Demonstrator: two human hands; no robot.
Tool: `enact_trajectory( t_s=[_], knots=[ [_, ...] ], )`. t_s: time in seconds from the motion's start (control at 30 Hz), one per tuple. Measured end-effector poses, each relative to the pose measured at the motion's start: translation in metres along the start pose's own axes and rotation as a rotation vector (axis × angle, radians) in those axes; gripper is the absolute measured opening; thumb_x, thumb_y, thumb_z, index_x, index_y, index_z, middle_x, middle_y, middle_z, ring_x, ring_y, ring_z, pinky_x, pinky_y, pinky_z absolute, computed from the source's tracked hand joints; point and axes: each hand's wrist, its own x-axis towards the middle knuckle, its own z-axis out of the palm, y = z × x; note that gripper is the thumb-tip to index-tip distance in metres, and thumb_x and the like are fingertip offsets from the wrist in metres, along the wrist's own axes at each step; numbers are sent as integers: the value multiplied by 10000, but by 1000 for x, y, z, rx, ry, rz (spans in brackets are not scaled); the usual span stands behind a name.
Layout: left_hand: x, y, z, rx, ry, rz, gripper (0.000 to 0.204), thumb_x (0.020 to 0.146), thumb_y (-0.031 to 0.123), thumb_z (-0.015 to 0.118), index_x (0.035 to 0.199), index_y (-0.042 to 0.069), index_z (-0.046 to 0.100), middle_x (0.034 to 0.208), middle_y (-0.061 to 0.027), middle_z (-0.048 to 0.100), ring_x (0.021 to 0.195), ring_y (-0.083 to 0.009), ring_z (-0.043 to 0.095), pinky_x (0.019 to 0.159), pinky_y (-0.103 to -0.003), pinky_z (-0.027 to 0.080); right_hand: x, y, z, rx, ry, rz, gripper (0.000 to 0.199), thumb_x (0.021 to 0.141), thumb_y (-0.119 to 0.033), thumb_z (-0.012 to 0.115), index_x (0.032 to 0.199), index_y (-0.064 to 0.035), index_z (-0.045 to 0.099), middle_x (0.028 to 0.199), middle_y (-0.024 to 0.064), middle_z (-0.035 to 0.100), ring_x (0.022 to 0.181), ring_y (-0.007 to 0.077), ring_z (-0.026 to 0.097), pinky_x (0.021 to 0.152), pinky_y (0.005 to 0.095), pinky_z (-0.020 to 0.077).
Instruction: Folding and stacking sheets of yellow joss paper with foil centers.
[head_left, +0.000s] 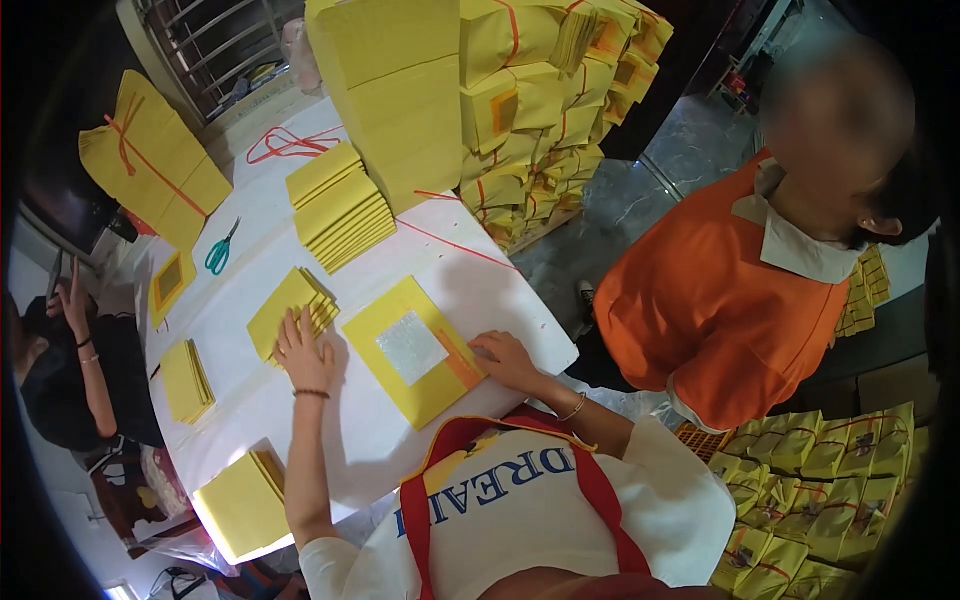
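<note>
My left hand (303,352) lies with spread fingers on a small fanned stack of folded yellow paper (275,308) on the table. To its right lies a flat yellow paper sheet (412,398) with a silver square (411,347) in its middle and an orange strip (457,360) along its right side. My right hand (508,361) is closed at that sheet's right edge, beside the orange strip; its fingertips are partly hidden. Beyond my left hand stands a thicker bundle of folded yellow paper (342,215).
The white table (470,290) also bears teal scissors (221,252), red ties (290,147) and yellow stacks (186,382) at the left. Tall tied yellow bundles (530,110) rise behind it. A person in orange (715,290) stands at the right; another person (75,375) is at the left.
</note>
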Motion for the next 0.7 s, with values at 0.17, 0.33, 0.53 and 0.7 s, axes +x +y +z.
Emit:
enact_trajectory(
  t_s=[0.17, 0.33, 0.53, 0.7],
  knots=[
    [-84, 41, 18, -720, -11, -286, 741, 736, 87, 605, 1361, -10, 219, 1302, -218, 339, 1164, -325, 380, 979, -394, 324, 4, -12, 6, 199, -24, 92, 320, 773, -227, 564, 1053, -73, 580, 964, 113, 568, 888, 290, 527, 779, 388, 417],
    [-119, 76, 16, -1201, -27, -741, 795, 744, 105, 653, 1375, 18, 178, 1180, -125, 397, 929, -169, 432, 793, -292, 429, 16, -23, 15, 196, -24, -23, 382, 783, -232, 599, 1107, -36, 550, 1038, 150, 558, 954, 306, 539, 861, 369, 415],
    [-101, 99, 35, -1311, -81, -759, 751, 781, 84, 637, 1376, 25, 181, 1116, -122, 475, 845, -147, 491, 719, -269, 453, 33, -7, 14, 173, -14, 62, 398, 760, -243, 600, 1098, -37, 562, 1075, 154, 550, 1002, 312, 518, 867, 393, 415],
    [-91, 109, 25, -1328, -61, -734, 721, 805, 46, 594, 1372, -2, 151, 1125, -169, 502, 942, -187, 535, 759, -291, 463, 35, -2, 17, 185, -43, 98, 380, 766, -212, 605, 1102, -40, 557, 970, 144, 577, 865, 275, 558, 777, 353, 447]
  ],
)
